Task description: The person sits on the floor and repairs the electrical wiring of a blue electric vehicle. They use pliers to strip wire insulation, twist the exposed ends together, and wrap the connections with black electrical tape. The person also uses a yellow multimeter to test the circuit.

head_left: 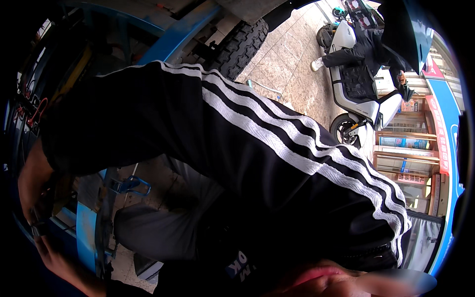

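At the dim far-left rim my left hand [44, 245] and my right hand [32, 200] come close together. A small dark grey piece [37, 230] shows between them, too dark to name. The left forearm rises from the lower edge; its fingers appear bent in around something hidden. My right arm, in a black sleeve with white stripes, crosses the picture, and shadow hides its fingers. Beside the hands stands a blue metal post [86, 225], part of a vehicle-like frame. Red wire [40, 110] loops above the right forearm.
Above my sleeve are a blue beam [183, 32] and a knobbly black tyre [242, 47]. A blue looped metal part [131, 185] juts out near my grey-trousered leg [158, 230]. Upper right, a person in dark clothes sits on a white scooter [354, 96] before a shopfront.
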Available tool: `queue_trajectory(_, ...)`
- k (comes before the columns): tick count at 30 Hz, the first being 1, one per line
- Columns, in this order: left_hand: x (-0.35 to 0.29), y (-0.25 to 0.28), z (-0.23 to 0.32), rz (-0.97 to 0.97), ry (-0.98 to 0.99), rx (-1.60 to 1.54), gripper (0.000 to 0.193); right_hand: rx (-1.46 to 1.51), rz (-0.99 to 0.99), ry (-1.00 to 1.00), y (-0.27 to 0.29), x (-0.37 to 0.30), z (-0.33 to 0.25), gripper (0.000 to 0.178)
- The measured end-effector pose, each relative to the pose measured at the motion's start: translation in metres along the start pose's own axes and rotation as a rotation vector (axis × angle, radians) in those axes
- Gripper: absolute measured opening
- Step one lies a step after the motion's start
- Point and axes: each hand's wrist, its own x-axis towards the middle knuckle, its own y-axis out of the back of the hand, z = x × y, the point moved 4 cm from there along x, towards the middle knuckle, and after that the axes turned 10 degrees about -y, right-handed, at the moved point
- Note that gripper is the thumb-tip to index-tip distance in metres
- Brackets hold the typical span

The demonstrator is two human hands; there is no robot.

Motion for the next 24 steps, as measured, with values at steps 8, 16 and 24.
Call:
queue_trajectory(8, -0.006, -0.004, 0.008, 0.078, -0.127, -0.103, 0.035, 0.062, -0.116, 0.044, -0.009, 0.029, -0.012, 0.038)
queue_trajectory(16, 0.01, -0.027, 0.023, 0.064, -0.008, -0.574, 0.021, -0.365, 0.104, 0.314, 0.008, -0.019, -0.052, 0.039)
queue_trajectory(24, 0.0, -0.025, 0.019, 0.062, 0.015, -0.558, 0.019, -0.746, 0.492, 0.74, -0.005, -0.021, -0.059, 0.026)
